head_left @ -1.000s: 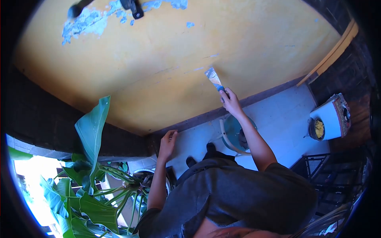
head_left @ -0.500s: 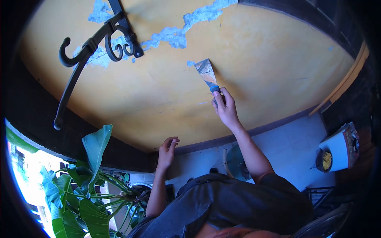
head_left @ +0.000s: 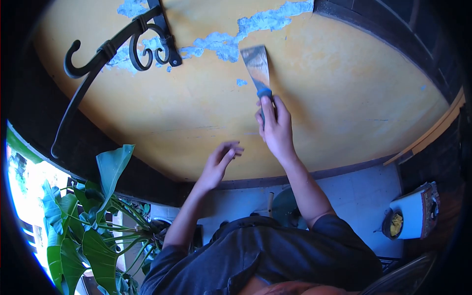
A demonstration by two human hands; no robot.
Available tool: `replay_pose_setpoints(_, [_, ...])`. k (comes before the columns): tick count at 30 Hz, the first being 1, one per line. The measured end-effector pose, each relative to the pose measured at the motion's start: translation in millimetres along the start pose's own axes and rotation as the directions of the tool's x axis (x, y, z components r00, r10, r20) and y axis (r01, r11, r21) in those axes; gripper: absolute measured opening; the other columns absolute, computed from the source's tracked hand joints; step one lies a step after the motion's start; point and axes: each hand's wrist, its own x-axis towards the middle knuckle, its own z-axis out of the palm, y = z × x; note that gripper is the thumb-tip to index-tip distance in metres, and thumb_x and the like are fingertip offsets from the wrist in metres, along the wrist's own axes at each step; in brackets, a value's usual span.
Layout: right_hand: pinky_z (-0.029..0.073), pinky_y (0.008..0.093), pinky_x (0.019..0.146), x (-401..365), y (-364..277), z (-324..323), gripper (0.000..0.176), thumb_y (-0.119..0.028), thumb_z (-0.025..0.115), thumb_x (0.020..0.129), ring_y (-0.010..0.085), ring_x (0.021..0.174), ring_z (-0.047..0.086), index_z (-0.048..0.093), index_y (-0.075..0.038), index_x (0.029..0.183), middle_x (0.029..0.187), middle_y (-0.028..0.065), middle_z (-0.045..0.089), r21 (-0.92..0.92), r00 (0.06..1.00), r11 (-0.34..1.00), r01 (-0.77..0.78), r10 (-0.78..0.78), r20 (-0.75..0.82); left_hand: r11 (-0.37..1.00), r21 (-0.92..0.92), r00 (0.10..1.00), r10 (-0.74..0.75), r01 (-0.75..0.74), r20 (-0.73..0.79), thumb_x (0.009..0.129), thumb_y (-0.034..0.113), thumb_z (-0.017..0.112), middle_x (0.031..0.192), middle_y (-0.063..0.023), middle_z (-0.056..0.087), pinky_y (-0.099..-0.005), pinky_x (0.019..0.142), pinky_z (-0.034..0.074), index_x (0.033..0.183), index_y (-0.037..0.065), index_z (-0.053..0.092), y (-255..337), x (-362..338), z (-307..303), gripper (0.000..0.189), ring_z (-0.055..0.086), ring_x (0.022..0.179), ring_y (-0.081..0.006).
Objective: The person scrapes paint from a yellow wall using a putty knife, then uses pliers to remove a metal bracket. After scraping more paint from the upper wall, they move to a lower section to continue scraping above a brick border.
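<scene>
My right hand (head_left: 278,125) is wrapped round the blue-and-dark handle of a putty knife (head_left: 256,64), its wide metal blade pointing up. The blade's edge overlaps the yellow wall (head_left: 334,93) just below and right of a ragged peeled patch (head_left: 223,45) where bluish-white plaster shows. Left of the blade's lower part is a small bare spot (head_left: 241,82). My left hand (head_left: 222,163) is raised in front of the lower wall, fingers loosely bent, slightly blurred and holding nothing.
A black wrought-iron bracket (head_left: 105,51) with a hook and scrolls juts from the wall at upper left. Big green leaves (head_left: 105,250) fill the lower left. At right, a pan with yellow stuff (head_left: 396,223) is beside a white box-like stand (head_left: 412,215). Dark wooden beams frame the wall.
My right hand has moved the putty knife upward, from beside the small bare spot toward the large peeled patch. My left hand has risen and moved right, closer to the right one.
</scene>
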Motion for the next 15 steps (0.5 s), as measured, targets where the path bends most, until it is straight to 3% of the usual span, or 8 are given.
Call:
replay_pose_setpoints(6, [0.03,0.0236,0.044,12.8,-25.5,6.1,0.033,-0.031,0.052,0.111,0.002,0.05,0.038,0.054,-0.004,0.093,0.065,-0.0043,0.046,0.027,0.991,0.992,0.123,-0.124,0.057,0.942,-0.155,0.952,0.305,-0.298,0.024,0.109,0.037,0.05,0.134,-0.0126,0.061,-0.037,0.106,0.045,0.147,0.0,0.045,97.1,74.1,34.4,0.054,0.058,0.124,-0.0226])
replay_pose_setpoints(9, [0.031,0.0252,0.045,3.4,-11.5,0.2,0.033,-0.031,0.052,0.111,0.0028,0.052,0.04,0.054,-0.003,0.094,0.066,-0.0032,0.047,-0.039,0.997,0.996,0.077,-0.076,0.026,0.952,-0.199,0.97,0.242,-0.231,0.03,0.107,0.037,0.056,0.105,-0.0075,0.064,-0.0277,0.076,0.053,0.144,-0.001,0.047,100.9,91.1,44.5,0.053,0.063,0.088,-0.0137])
replay_pose_setpoints(10, [0.031,0.0256,0.044,3.4,-7.8,-1.1,0.033,-0.031,0.052,0.111,0.0029,0.053,0.041,0.054,-0.003,0.094,0.067,-0.0025,0.048,-0.063,0.997,0.995,0.073,-0.073,0.014,0.948,-0.255,0.977,0.209,-0.192,0.042,0.106,0.039,0.058,0.102,-0.0064,0.064,-0.0265,0.071,0.052,0.141,0.0,0.049,95.9,97.9,47.1,0.053,0.062,0.084,-0.012])
replay_pose_setpoints(11, [0.039,0.0287,0.051,5.9,-5.7,-1.4,0.033,-0.031,0.051,0.111,0.0074,0.058,0.046,0.055,-0.002,0.095,0.072,0.0016,0.052,-0.104,0.999,0.994,0.041,-0.04,0.004,0.939,-0.31,0.983,0.173,-0.147,0.059,0.105,0.04,0.059,0.098,-0.0053,0.064,-0.0254,0.066,0.051,0.139,0.001,0.051,87.1,104.9,49.6,0.052,0.06,0.079,-0.0103])
replay_pose_setpoints(13, [0.03,0.0259,0.042,21.9,-2.2,6.3,0.033,-0.034,0.049,0.111,0.0045,0.049,0.041,0.054,-0.006,0.095,0.066,-0.0023,0.048,-0.149,0.973,0.962,0.228,-0.23,0.004,0.899,-0.399,0.976,0.213,-0.182,0.034,0.104,0.04,0.062,0.097,-0.0053,0.067,-0.0241,0.064,0.051,0.129,0.002,0.054,89.0,115.1,56.0,0.046,0.063,0.079,-0.0099])
replay_pose_setpoints(15, [0.038,0.0298,0.055,26.6,-9.3,8.9,0.033,-0.032,0.05,0.111,0.01,0.061,0.049,0.055,-0.003,0.097,0.072,0.0029,0.054,-0.155,0.977,0.965,0.212,-0.213,0.008,0.855,-0.46,0.962,0.272,-0.241,0.003,0.103,0.037,0.063,0.1,-0.007,0.069,-0.0243,0.065,0.053,0.123,0.003,0.055,101.4,123.2,59.3,0.04,0.066,0.082,-0.0115])
